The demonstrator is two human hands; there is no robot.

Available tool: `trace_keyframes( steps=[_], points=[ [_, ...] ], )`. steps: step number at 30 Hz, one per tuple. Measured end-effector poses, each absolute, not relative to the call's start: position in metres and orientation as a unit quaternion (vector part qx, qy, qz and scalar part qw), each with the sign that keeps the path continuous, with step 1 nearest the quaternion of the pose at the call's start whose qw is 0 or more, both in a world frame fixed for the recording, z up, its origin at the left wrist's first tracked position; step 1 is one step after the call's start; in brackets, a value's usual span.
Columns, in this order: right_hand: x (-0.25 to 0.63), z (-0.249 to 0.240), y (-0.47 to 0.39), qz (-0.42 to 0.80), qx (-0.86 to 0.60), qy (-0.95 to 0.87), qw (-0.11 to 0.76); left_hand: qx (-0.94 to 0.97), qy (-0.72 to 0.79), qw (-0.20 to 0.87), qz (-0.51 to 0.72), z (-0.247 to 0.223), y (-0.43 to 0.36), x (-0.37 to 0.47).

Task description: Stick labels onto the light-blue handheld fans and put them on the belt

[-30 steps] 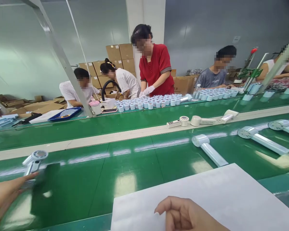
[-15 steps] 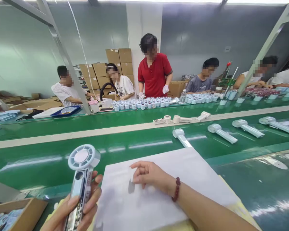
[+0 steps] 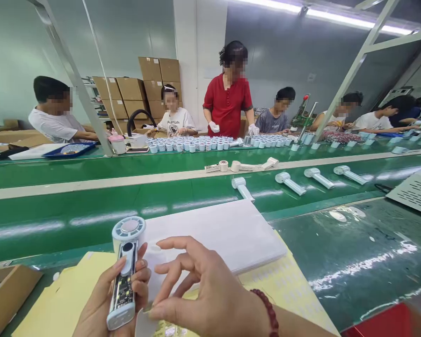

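Your left fingers [image 3: 140, 275] are wrapped round a pale-blue handheld fan [image 3: 127, 267], circuit board [image 3: 123, 292] showing; your right fingers [image 3: 182, 243] are spread just beside it. White paper [image 3: 224, 229] and yellow sheets [image 3: 63, 299] on the green bench [image 3: 323, 248], then a glossy conveyor [image 3: 182, 192], cartons [image 3: 150, 68], grey wall [image 3: 284, 56]. Can't properly read that white T-shirt [image 3: 180, 117] lettering.

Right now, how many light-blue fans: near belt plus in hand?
5: the held fan in the left hand, and four on the near belt, left to right: first fan, second fan, third fan, fourth fan. None seem hidden.
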State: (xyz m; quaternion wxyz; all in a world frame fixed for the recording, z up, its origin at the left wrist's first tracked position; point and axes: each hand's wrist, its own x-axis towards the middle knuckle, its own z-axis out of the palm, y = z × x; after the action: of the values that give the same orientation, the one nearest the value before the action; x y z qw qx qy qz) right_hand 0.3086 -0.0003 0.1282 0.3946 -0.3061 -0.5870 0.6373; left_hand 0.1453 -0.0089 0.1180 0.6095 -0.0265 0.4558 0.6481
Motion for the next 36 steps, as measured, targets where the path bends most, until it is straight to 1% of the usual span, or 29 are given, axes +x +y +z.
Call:
trace_keyframes(
  steps=[3, 8, 18, 26, 36],
  points=[
    [0.303, 0.122, -0.012, 0.624, -0.325, -0.574, 0.418, -0.064, 0.443, 0.622, 0.643, 0.117, -0.014, 0.158],
    [0.298, 0.117, -0.016, 0.601, -0.351, -0.565, 0.443, -0.060, 0.443, 0.624, 0.641, 0.122, -0.018, 0.172],
    [0.291, 0.115, -0.014, 0.579, -0.398, -0.585, 0.405, -0.018, 0.463, 0.600, 0.652, 0.120, -0.017, 0.172],
    [0.290, 0.114, -0.013, 0.578, -0.408, -0.587, 0.394, -0.056, 0.449, 0.598, 0.661, 0.124, -0.017, 0.173],
    [0.289, 0.115, -0.009, 0.580, -0.403, -0.588, 0.395, -0.045, 0.449, 0.595, 0.665, 0.121, -0.017, 0.173]
  ],
)
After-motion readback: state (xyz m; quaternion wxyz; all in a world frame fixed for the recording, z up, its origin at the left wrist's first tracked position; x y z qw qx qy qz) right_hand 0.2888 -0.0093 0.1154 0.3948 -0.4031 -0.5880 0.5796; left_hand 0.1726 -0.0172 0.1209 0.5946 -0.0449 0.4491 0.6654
